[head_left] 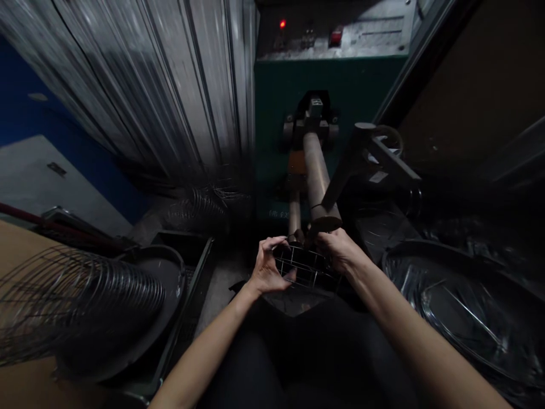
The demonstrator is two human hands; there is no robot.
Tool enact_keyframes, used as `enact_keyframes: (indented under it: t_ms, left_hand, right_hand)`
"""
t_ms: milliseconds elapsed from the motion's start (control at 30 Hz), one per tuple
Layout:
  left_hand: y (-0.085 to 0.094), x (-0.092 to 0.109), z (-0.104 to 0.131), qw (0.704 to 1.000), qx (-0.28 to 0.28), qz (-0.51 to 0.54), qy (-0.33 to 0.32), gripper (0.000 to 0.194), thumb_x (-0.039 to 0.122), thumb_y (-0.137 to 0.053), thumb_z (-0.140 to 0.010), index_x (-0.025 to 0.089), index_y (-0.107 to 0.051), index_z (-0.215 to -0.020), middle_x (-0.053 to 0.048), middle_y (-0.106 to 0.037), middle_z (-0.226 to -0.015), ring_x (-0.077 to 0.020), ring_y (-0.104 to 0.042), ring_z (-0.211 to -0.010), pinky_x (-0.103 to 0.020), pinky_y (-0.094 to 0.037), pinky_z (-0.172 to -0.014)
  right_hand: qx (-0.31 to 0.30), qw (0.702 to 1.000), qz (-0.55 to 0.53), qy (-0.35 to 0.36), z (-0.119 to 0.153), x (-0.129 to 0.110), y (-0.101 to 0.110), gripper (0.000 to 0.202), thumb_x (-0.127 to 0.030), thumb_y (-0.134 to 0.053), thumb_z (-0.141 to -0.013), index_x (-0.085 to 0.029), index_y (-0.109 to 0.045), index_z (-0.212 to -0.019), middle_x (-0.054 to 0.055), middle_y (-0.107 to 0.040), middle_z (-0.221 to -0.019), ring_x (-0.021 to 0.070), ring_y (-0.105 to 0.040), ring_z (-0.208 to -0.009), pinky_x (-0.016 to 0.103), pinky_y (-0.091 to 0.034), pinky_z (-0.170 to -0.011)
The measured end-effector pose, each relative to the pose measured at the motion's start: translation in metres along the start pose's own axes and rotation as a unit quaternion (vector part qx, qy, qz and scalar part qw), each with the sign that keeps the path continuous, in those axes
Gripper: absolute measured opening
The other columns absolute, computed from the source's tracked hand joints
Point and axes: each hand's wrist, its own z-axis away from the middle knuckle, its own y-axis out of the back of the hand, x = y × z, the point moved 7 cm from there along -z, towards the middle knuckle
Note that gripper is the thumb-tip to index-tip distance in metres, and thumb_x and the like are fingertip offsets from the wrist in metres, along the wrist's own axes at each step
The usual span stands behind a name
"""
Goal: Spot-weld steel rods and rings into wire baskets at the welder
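A small wire frame (pixel 304 266) with crossing thin rods sits between my hands, below the front end of a spot-welding-type machine's two metal arms. My left hand (pixel 270 267) curves around its left side, thumb low and fingers over the top. My right hand (pixel 338 250) is closed at the frame's upper right, just under the round end of the upper metal arm (pixel 317 170). Its fingertips are partly hidden, and what they pinch is not clear. The thinner lower arm (pixel 294 216) ends right above the frame.
A green machine body (pixel 272 85) with a lit red lamp (pixel 283 24) stands ahead. On the left, a stack of wire rings (pixel 128 289) rests on a dark round tray (pixel 170 267). On the right, a dark basin (pixel 395 250) holds loose wire pieces. A metal bracket (pixel 347 165) juts beside the upper arm.
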Motion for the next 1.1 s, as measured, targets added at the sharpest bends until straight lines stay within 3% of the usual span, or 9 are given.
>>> enact_keyframes:
  t_ms: [200,467,633,833,967,1100]
  left_hand:
    - [-0.001,-0.005,-0.009,0.999,-0.028,0.006,0.038,0.081,0.018,-0.069,-0.058,0.022,-0.026,-0.127,-0.007,-0.053,-0.104,-0.0214,-0.057,-0.091,-0.043,-0.046,-0.087]
    - [0.001,0.000,-0.014,0.998,-0.046,-0.024,0.022,0.076,0.020,-0.066,-0.062,0.021,-0.025,-0.126,-0.006,-0.050,-0.101,-0.0192,-0.056,-0.088,-0.041,-0.047,-0.085]
    - [0.003,0.002,-0.017,0.998,-0.052,-0.023,0.009,0.070,0.019,-0.066,-0.061,0.021,-0.027,-0.119,-0.006,-0.047,-0.102,-0.0199,-0.054,-0.094,-0.043,-0.043,-0.090]
    - [0.011,-0.007,-0.012,0.997,-0.044,-0.047,0.047,0.051,0.018,-0.067,-0.057,0.022,-0.040,-0.100,-0.006,-0.044,-0.103,-0.0278,-0.042,-0.115,-0.046,-0.038,-0.095]
    - [0.015,-0.010,-0.009,0.996,-0.054,-0.039,0.061,0.050,0.017,-0.067,-0.058,0.021,-0.041,-0.100,-0.006,-0.045,-0.100,-0.0273,-0.043,-0.114,-0.047,-0.036,-0.097]
    - [0.022,-0.013,-0.010,0.995,-0.044,-0.063,0.068,0.047,0.020,-0.068,-0.058,0.021,-0.044,-0.099,-0.006,-0.045,-0.097,-0.0291,-0.034,-0.123,-0.045,-0.035,-0.099]
  right_hand:
    - [-0.012,1.000,-0.012,0.001,-0.015,0.007,0.002,0.038,-0.032,-0.076,-0.048,-0.020,-0.052,-0.075,-0.004,-0.054,-0.056,0.0093,-0.047,-0.045,0.020,-0.033,-0.039]
    - [0.025,0.997,-0.074,-0.011,-0.013,0.009,0.009,0.032,-0.027,-0.076,-0.059,-0.019,-0.047,-0.068,-0.009,-0.038,-0.048,0.0028,-0.027,-0.037,0.015,-0.019,-0.033]
    - [0.019,0.985,-0.166,-0.027,-0.008,0.001,0.018,0.021,-0.024,-0.069,-0.067,-0.017,-0.048,-0.067,-0.004,-0.046,-0.055,0.0041,-0.037,-0.043,0.014,-0.029,-0.038]
    - [-0.021,0.993,-0.115,-0.006,-0.006,0.001,0.017,0.035,-0.031,-0.080,-0.054,-0.016,-0.052,-0.069,-0.005,-0.047,-0.056,0.0019,-0.031,-0.040,0.014,-0.020,-0.035]
    - [-0.023,0.995,-0.098,0.004,-0.006,0.003,0.008,0.046,-0.040,-0.082,-0.048,-0.018,-0.048,-0.069,-0.007,-0.045,-0.055,0.0024,-0.033,-0.041,0.014,-0.019,-0.035]
    - [-0.027,0.996,-0.080,0.000,-0.010,0.006,0.001,0.048,-0.040,-0.082,-0.046,-0.020,-0.045,-0.070,-0.009,-0.040,-0.049,0.0029,-0.032,-0.039,0.015,-0.020,-0.035]
